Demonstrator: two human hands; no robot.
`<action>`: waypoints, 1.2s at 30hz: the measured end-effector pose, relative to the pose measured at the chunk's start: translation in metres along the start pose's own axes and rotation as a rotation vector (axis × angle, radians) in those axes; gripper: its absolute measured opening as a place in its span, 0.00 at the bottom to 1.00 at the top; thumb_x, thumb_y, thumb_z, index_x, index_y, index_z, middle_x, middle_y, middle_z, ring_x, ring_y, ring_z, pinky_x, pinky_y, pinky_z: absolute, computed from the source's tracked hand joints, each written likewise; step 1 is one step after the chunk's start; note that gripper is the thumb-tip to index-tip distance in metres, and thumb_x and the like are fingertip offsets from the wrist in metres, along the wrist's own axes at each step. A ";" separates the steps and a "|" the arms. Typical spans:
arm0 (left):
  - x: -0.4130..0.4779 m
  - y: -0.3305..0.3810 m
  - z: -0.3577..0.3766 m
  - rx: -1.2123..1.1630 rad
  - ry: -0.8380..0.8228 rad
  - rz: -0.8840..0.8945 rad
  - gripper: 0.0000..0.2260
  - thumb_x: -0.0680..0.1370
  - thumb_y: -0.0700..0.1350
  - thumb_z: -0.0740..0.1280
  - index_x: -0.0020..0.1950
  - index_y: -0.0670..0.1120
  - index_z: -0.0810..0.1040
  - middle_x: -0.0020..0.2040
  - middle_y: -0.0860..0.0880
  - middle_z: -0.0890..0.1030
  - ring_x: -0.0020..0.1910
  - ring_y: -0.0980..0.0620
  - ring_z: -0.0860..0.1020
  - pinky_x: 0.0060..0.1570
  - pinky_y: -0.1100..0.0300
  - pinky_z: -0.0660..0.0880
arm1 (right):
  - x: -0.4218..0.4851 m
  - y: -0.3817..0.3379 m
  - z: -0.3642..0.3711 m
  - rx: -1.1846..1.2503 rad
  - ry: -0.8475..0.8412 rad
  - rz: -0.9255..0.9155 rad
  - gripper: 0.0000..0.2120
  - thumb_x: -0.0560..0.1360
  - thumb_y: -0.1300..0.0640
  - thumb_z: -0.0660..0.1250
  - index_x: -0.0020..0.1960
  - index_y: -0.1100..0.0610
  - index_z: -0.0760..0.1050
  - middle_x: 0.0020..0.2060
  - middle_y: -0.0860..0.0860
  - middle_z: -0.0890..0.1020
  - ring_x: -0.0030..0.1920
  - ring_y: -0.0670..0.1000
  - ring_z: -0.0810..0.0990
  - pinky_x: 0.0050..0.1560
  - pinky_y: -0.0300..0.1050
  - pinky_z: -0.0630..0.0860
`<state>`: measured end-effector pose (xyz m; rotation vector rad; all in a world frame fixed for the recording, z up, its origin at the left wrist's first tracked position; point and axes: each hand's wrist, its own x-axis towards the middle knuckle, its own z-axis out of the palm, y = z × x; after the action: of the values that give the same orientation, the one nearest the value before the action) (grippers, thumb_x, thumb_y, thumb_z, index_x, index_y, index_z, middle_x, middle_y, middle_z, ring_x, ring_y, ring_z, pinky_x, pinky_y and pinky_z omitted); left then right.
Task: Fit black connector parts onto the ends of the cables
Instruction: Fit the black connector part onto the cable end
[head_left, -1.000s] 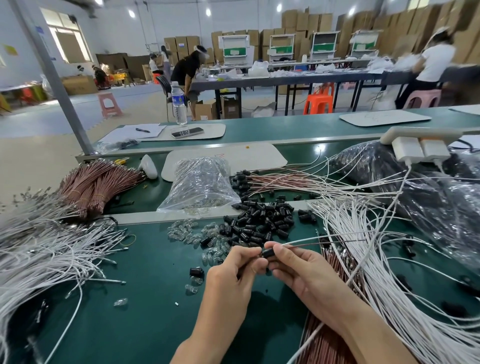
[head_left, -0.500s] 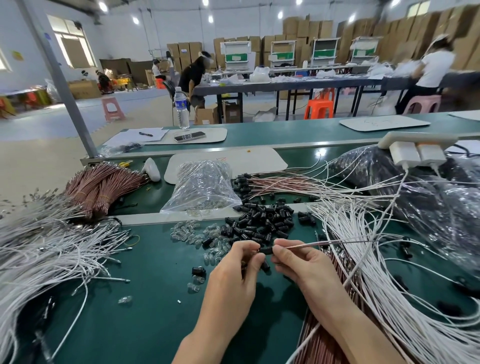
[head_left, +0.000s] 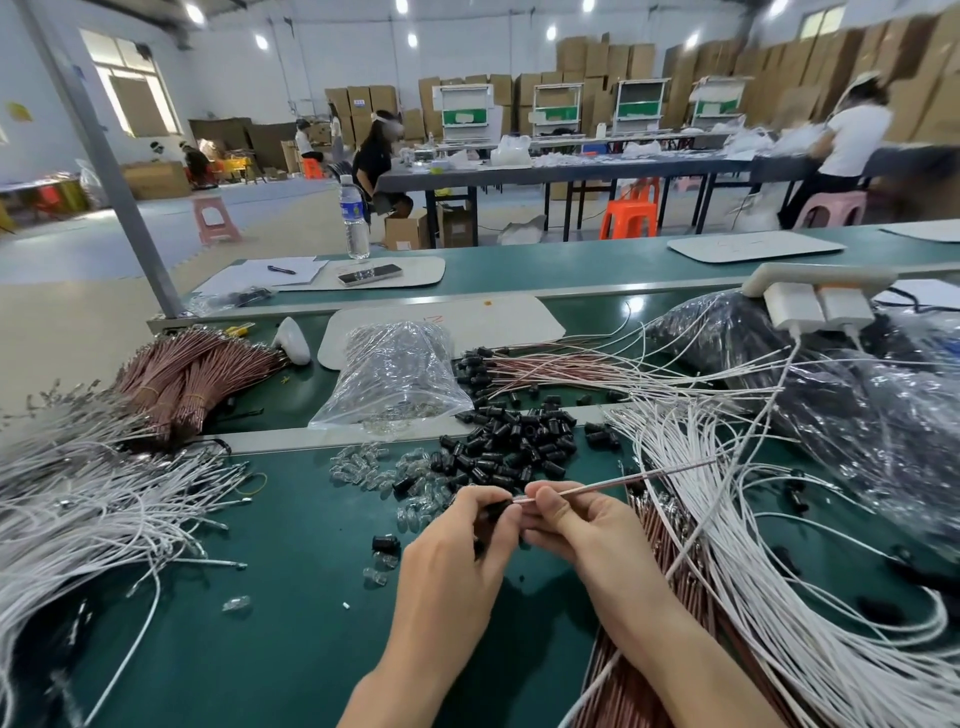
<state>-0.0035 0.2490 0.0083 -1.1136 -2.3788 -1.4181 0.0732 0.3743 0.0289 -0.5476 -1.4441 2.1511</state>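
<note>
We are working beside open green mat (head_left: 291, 597) at 8 o'clock, a white cable heap (head_left: 78, 509) at 9, a cable spread (head_left: 737, 525) at 3. Our left hand (head_left: 457, 561) is pinching 1 black connector (head_left: 496, 508); our right hand (head_left: 582, 525) is pinching 1 cable (head_left: 623, 480), its end meeting the connector.

A single head-worn wide-angle view looks from the person's eye height, forward and down across the green bench top (head_left: 291, 649). It sits close over the work. Both forearms enter from the bottom edge, and the left hand (head_left: 457, 551) and right hand (head_left: 582, 525) meet just below frame centre. There they pinch a black connector part (head_left: 497, 508) and a thin cable (head_left: 623, 480), which show near the lens. White cable bundles (head_left: 779, 571) fill the side edges. The upper third faces the hall beyond, with the far work tables (head_left: 571, 174) and stacked cartons (head_left: 597, 57) small and partly blurred.
</note>
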 end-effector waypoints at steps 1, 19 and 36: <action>-0.001 -0.002 0.000 0.004 0.002 -0.014 0.11 0.78 0.65 0.58 0.53 0.63 0.74 0.42 0.64 0.81 0.43 0.64 0.79 0.41 0.71 0.72 | -0.001 0.000 0.000 0.009 -0.019 0.003 0.10 0.73 0.57 0.70 0.51 0.63 0.82 0.43 0.58 0.88 0.45 0.52 0.88 0.41 0.36 0.82; 0.004 0.002 0.006 0.336 -0.034 -0.071 0.27 0.81 0.66 0.38 0.46 0.52 0.70 0.43 0.56 0.76 0.48 0.54 0.72 0.59 0.59 0.62 | -0.002 0.006 0.000 0.041 -0.125 0.005 0.16 0.73 0.53 0.69 0.54 0.63 0.80 0.49 0.57 0.88 0.52 0.54 0.87 0.46 0.38 0.82; 0.000 0.007 0.000 0.087 0.079 -0.096 0.18 0.80 0.66 0.47 0.45 0.59 0.70 0.40 0.60 0.77 0.55 0.63 0.67 0.50 0.63 0.65 | -0.002 0.000 0.002 0.185 -0.133 0.027 0.15 0.73 0.55 0.69 0.53 0.65 0.81 0.50 0.64 0.86 0.50 0.58 0.87 0.45 0.40 0.83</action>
<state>0.0011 0.2511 0.0126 -0.9170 -2.4424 -1.3461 0.0737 0.3715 0.0298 -0.3643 -1.2919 2.3513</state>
